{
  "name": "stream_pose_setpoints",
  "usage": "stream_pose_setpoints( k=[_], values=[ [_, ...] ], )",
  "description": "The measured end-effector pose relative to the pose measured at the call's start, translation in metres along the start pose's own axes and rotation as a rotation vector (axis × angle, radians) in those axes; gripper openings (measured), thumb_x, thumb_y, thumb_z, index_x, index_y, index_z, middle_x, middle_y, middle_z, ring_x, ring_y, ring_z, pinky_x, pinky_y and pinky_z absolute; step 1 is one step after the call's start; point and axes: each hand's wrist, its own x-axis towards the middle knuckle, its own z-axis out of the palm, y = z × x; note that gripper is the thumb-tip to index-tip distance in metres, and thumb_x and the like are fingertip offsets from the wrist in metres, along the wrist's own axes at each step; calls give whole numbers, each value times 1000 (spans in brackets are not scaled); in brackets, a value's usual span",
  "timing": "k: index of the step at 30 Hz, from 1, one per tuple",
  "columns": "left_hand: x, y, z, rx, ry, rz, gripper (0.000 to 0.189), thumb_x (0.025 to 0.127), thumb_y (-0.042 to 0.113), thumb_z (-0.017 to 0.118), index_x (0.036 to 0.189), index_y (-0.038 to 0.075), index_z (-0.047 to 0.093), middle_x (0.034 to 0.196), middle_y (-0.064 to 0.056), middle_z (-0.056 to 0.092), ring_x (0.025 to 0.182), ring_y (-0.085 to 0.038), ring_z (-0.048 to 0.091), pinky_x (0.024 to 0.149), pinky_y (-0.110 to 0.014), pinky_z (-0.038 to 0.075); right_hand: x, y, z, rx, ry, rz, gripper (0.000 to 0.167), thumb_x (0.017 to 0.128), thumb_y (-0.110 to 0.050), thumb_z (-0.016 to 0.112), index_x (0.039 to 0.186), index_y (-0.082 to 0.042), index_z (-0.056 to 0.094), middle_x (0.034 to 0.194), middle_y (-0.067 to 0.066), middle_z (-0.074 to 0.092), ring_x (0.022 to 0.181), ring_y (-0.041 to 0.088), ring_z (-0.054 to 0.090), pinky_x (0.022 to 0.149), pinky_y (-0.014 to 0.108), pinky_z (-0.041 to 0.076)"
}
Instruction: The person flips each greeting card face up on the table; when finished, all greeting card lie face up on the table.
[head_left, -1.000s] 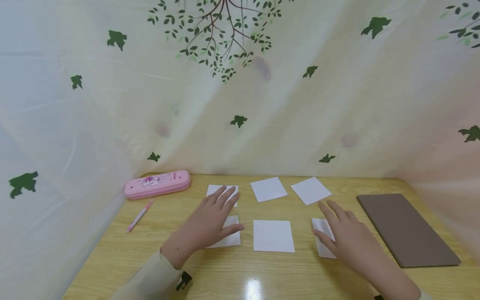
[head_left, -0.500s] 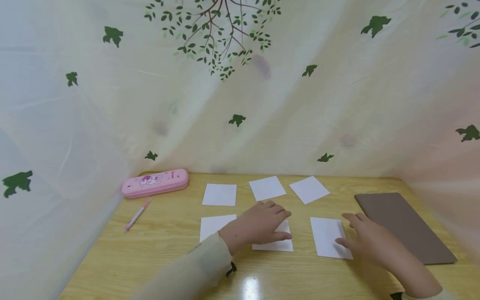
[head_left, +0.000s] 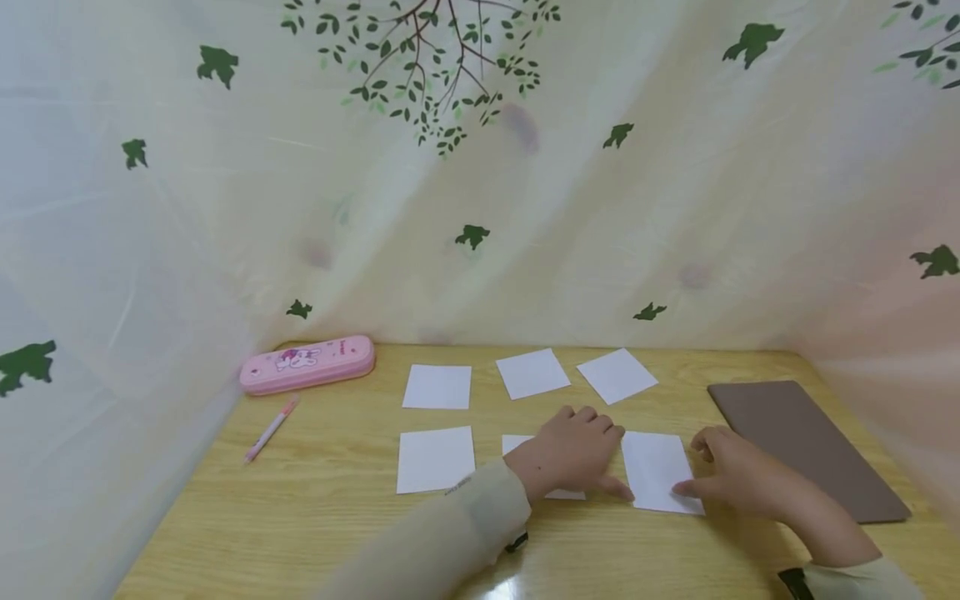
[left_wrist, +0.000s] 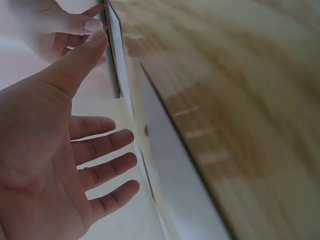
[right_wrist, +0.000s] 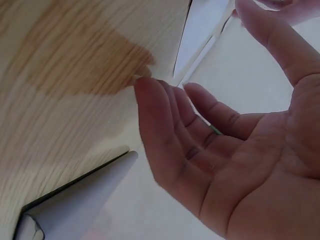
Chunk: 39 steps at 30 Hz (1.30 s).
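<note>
White square cards lie in two rows on the wooden table. In the head view my left hand (head_left: 573,450) hovers over the front middle card (head_left: 516,442) and covers most of it. Its fingertips and thumb reach the left edge of the front right card (head_left: 651,471). On that card's other side is my right hand (head_left: 750,475), fingers loosely bent, thumb over the card's right edge; whether it touches is unclear. Both palms hold nothing: in the left wrist view the left hand (left_wrist: 55,145) has spread fingers, and the right hand (right_wrist: 225,145) curves loosely in the right wrist view.
The front left card (head_left: 435,460) and three back cards, the leftmost (head_left: 437,387) among them, lie flat. A pink pencil case (head_left: 307,365) and a pen (head_left: 272,430) are at left. A brown board (head_left: 810,450) lies at right. A patterned curtain (head_left: 525,208) hangs behind.
My left hand has swept right from the left-hand cards to the front middle and right cards. My right hand has shifted right, uncovering the front right card. The cards look unmoved.
</note>
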Motion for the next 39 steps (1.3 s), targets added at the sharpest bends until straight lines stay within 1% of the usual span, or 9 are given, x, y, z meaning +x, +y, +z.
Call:
stream_pose_setpoints(
  k=[4, 7, 10, 15, 18, 22, 28, 33, 39],
  values=[
    [8, 8, 1, -48, -17, -28, 102, 83, 95, 51, 162, 31, 42, 158, 16, 54, 145, -10, 51, 118, -34, 47, -5, -1, 2, 5, -17, 43, 65, 84, -47, 89, 110, 5, 61, 98, 7, 63, 84, 19, 55, 74, 32, 50],
    [12, 11, 2, -84, -34, -39, 106, 82, 95, 53, 164, 30, 39, 161, 14, 51, 146, -11, 50, 120, -35, 46, -8, -3, 5, 15, -31, 62, 61, 85, -49, 88, 106, 1, 61, 92, 4, 60, 80, 17, 52, 68, 27, 44],
    [15, 14, 2, -95, -43, -42, 108, 81, 96, 54, 165, 30, 38, 160, 13, 51, 145, -11, 50, 120, -35, 45, -7, -2, 7, 29, -31, 57, 66, 85, -48, 88, 112, 5, 60, 94, 5, 60, 81, 18, 53, 68, 27, 44],
    [18, 15, 2, -82, -44, -44, 112, 77, 97, 57, 164, 30, 37, 158, 12, 52, 142, -12, 51, 118, -36, 46, 2, 2, 7, 68, -19, 7, 91, 83, -44, 91, 134, 18, 49, 98, 10, 60, 85, 19, 52, 70, 27, 44],
    [18, 16, 2, -71, -40, -46, 112, 76, 97, 58, 164, 30, 38, 157, 12, 52, 141, -12, 52, 117, -36, 47, 9, 6, 6, 102, -28, -17, 97, 82, -42, 93, 139, 20, 45, 99, 10, 59, 86, 20, 52, 70, 25, 44],
    [19, 16, 2, -75, -35, -40, 112, 76, 96, 60, 163, 30, 39, 155, 12, 53, 140, -12, 53, 116, -36, 48, 15, 8, 5, 163, -67, -1, 95, 82, -38, 94, 139, 18, 42, 97, 10, 56, 83, 19, 51, 66, 24, 42],
    [18, 16, 1, -78, -31, -41, 111, 75, 96, 61, 162, 31, 39, 154, 12, 53, 139, -12, 52, 115, -36, 48, 20, 9, 2, 210, -85, -9, 90, 85, -35, 91, 139, 16, 40, 94, 8, 54, 81, 19, 50, 65, 25, 41],
    [17, 16, 1, -68, -21, -35, 110, 75, 96, 61, 162, 31, 39, 152, 12, 53, 139, -12, 52, 115, -36, 48, 23, 10, 1, 237, -99, 3, 86, 87, -35, 90, 137, 16, 40, 93, 8, 55, 81, 19, 51, 64, 25, 43],
    [16, 20, -1, -48, 7, -16, 109, 75, 95, 64, 161, 33, 39, 145, 13, 54, 136, -12, 52, 111, -35, 48, 24, 11, 1, 231, -99, 29, 78, 90, -34, 87, 134, 13, 43, 98, 10, 59, 83, 20, 53, 65, 25, 44]
  ],
)
